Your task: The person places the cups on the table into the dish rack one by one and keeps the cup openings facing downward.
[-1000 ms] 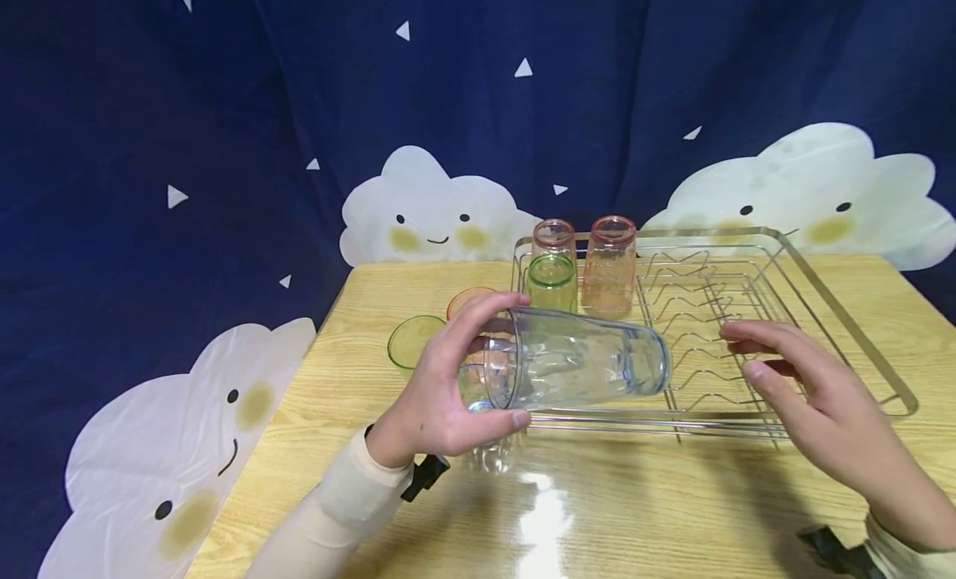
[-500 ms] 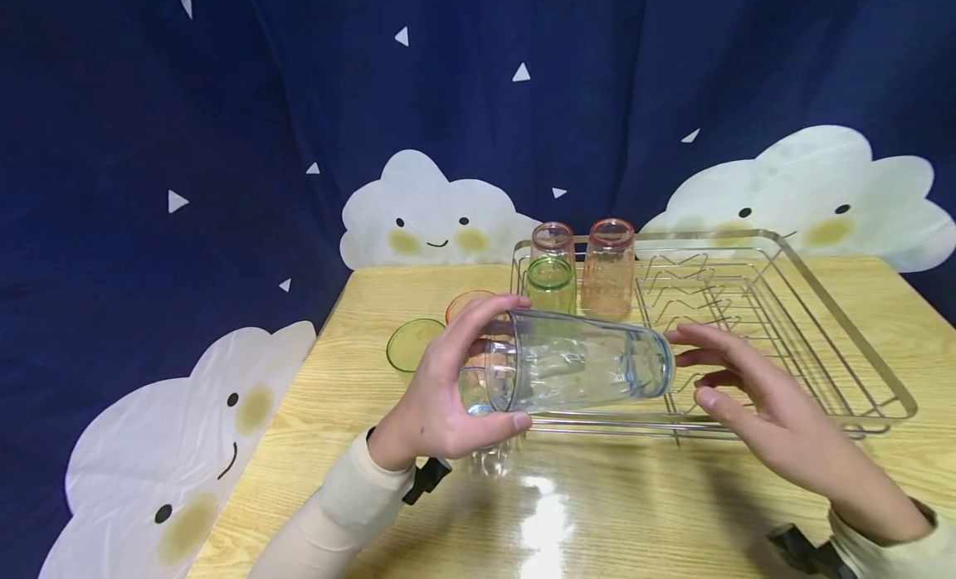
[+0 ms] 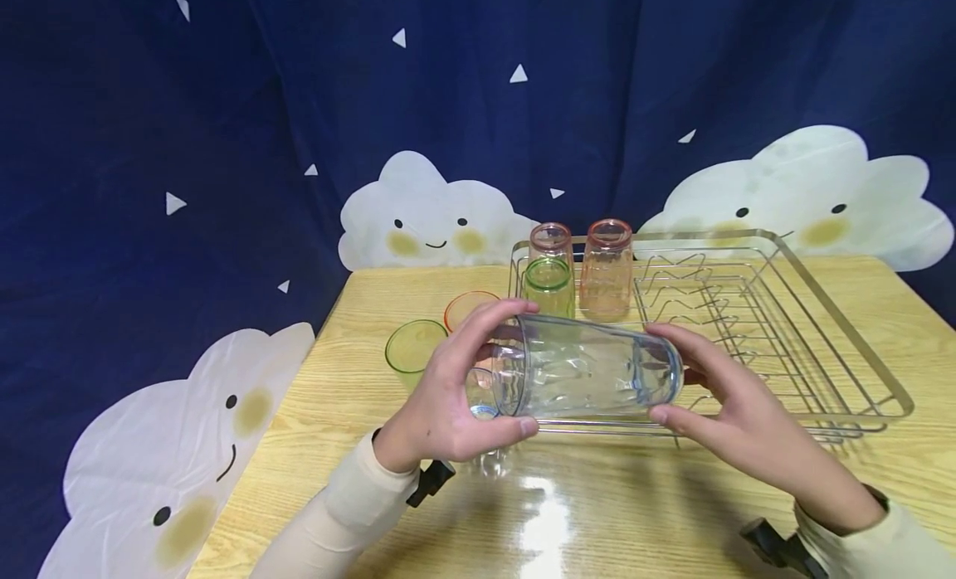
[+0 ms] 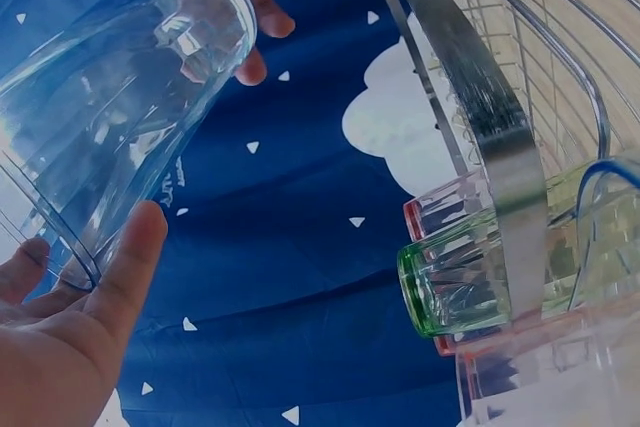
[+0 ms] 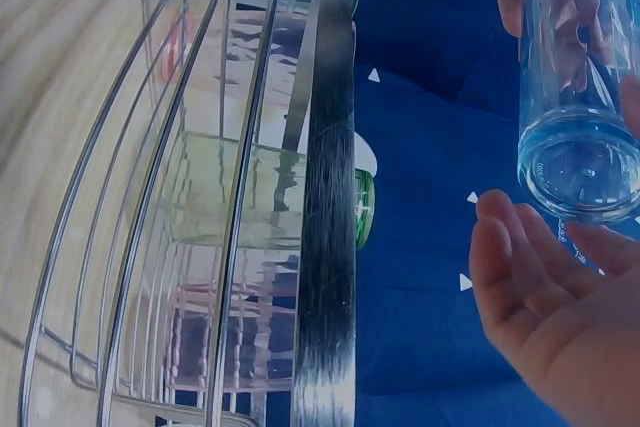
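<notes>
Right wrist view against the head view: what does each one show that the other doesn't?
Only the right wrist view shows the round underside of the blue-tinted glass; the head view sees that base from the side.

Only the head view shows the cream sleeves, the black wrist mounts and the smiling cloud faces on the backdrop.

Both show the blue-tinted glass, the left hand, the right hand, the wire rack, the inverted green glass in it and the wooden tabletop.

The right one of the hands [image 3: 735,413], earlier over the rack [image 3: 829,304], now at the base of the blue glass [image 3: 586,365]
</notes>
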Motion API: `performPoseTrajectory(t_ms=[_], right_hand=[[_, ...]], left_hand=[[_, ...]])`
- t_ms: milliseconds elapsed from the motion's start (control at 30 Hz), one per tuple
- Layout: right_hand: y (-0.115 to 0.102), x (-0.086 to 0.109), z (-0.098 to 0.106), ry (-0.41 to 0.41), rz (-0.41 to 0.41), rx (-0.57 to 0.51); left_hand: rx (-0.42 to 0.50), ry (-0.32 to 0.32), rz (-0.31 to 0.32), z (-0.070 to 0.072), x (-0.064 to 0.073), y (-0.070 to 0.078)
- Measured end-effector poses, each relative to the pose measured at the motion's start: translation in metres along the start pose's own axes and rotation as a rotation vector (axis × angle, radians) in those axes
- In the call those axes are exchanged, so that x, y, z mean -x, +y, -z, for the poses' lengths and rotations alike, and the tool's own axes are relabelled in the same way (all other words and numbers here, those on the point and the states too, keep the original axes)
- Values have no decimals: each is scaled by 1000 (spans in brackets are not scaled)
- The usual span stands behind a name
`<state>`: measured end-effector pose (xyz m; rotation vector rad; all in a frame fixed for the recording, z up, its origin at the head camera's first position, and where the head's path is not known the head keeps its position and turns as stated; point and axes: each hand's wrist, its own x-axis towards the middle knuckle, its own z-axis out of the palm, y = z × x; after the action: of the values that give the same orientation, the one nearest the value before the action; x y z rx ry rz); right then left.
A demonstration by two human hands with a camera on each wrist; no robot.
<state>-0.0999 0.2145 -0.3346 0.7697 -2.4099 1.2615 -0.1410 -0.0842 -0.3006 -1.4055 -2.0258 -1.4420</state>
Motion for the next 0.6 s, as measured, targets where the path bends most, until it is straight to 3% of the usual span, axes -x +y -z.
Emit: performPoseTrajectory(t_ms=[200,400,600], right_hand=[[0,-1,-2,-21,-23,-81],[0,-1,-3,-23,0,-94],[-2,-1,-2,-6,-2,-90]], left_hand=[[7,-6,27,0,3,0],[62,-72,137,2,5,0],[-7,-133,198,6,7,0]])
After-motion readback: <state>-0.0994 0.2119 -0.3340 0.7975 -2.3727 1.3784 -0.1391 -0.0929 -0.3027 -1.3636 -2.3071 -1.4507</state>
